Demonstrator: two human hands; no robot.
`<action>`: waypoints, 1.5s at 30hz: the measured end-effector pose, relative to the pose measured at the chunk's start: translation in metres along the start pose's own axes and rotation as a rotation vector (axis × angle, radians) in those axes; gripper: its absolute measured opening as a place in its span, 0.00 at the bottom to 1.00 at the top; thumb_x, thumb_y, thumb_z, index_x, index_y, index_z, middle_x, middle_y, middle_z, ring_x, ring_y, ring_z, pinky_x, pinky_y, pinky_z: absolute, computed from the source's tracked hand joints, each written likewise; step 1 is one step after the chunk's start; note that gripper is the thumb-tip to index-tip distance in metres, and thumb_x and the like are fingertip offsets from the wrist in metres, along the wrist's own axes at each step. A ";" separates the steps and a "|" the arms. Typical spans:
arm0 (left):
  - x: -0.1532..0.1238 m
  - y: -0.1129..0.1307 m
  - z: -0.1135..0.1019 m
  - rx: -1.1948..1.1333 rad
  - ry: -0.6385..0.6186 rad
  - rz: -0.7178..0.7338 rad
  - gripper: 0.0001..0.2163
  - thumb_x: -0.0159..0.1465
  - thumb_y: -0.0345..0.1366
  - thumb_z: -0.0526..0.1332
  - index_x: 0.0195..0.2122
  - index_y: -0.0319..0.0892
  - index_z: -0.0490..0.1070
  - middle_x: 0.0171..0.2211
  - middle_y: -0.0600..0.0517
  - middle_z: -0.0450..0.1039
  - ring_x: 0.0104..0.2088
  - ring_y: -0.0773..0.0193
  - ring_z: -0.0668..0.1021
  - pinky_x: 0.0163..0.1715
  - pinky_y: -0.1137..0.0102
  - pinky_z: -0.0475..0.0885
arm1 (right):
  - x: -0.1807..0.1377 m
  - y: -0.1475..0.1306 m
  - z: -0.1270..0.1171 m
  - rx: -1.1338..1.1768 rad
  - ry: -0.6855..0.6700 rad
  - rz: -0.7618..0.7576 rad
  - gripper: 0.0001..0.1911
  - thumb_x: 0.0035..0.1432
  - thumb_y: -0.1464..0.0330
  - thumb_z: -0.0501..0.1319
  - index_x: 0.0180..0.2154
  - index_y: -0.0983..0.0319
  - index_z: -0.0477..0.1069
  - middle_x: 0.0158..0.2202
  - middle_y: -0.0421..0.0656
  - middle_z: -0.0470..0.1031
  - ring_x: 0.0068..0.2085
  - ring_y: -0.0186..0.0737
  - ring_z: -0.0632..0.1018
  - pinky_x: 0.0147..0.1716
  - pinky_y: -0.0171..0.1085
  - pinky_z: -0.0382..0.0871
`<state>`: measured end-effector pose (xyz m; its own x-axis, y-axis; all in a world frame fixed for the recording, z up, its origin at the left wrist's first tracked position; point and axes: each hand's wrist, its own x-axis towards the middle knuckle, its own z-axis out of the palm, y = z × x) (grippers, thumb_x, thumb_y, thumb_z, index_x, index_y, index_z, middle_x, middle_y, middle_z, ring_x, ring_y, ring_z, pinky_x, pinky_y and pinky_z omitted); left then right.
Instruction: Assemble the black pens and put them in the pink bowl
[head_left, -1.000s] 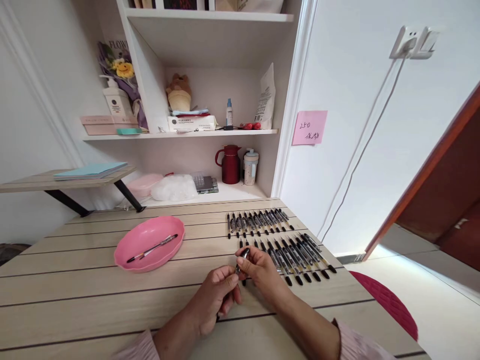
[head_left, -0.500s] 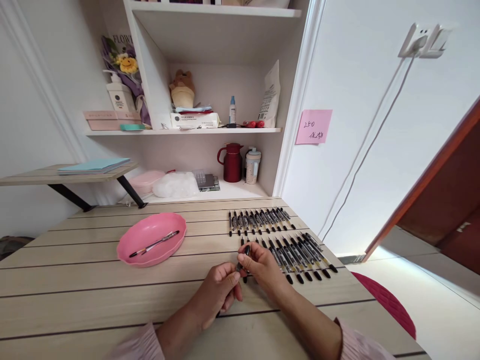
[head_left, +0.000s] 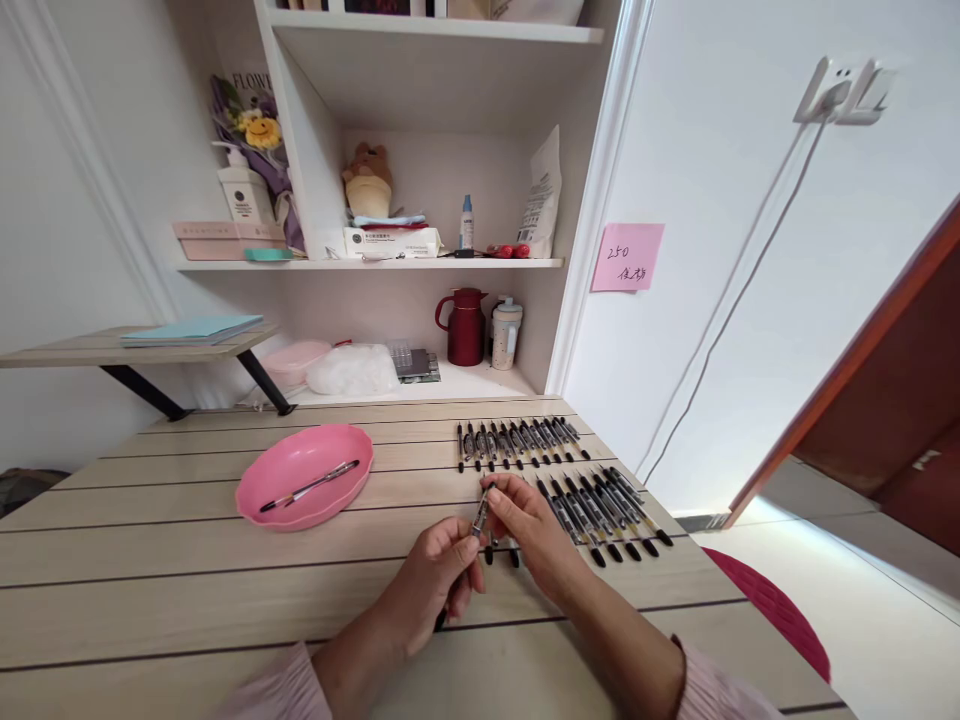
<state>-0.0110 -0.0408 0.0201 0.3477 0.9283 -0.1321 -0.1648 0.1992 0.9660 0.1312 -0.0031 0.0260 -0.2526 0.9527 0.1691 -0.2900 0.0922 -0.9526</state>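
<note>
Since the picture of a second ago the pen (head_left: 481, 517) has been drawn out a little between the two hands and now tilts up more steeply, its upper end showing clear above the right hand's fingertips. The left hand (head_left: 439, 575) is curled, thumb and forefinger closed on the pen's lower end; the right hand (head_left: 529, 525) pinches the upper part between thumb and forefinger. The pen is held just above the table (head_left: 187, 590), at the near-left corner of the front row of pens (head_left: 600, 505). That row lies just beyond the right hand, which covers some of its nearer ends, and a second row of pens (head_left: 517, 442) lies behind it. To the left, well apart, a pink bowl (head_left: 304, 487) holds one finished pen (head_left: 309, 486).
</note>
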 end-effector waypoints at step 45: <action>0.007 0.009 -0.031 -0.181 0.220 -0.005 0.15 0.53 0.39 0.57 0.40 0.40 0.65 0.16 0.61 0.63 0.09 0.79 0.55 0.11 0.78 0.43 | 0.035 -0.015 -0.027 -0.734 -0.105 0.012 0.10 0.45 0.69 0.59 0.33 0.60 0.73 0.32 0.41 0.76 0.35 0.40 0.75 0.34 0.37 0.64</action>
<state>-0.0385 -0.0223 0.0206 0.1430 0.9692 -0.2005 -0.3323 0.2379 0.9127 0.1522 0.0368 0.0397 -0.3492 0.9255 0.1464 0.3956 0.2872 -0.8724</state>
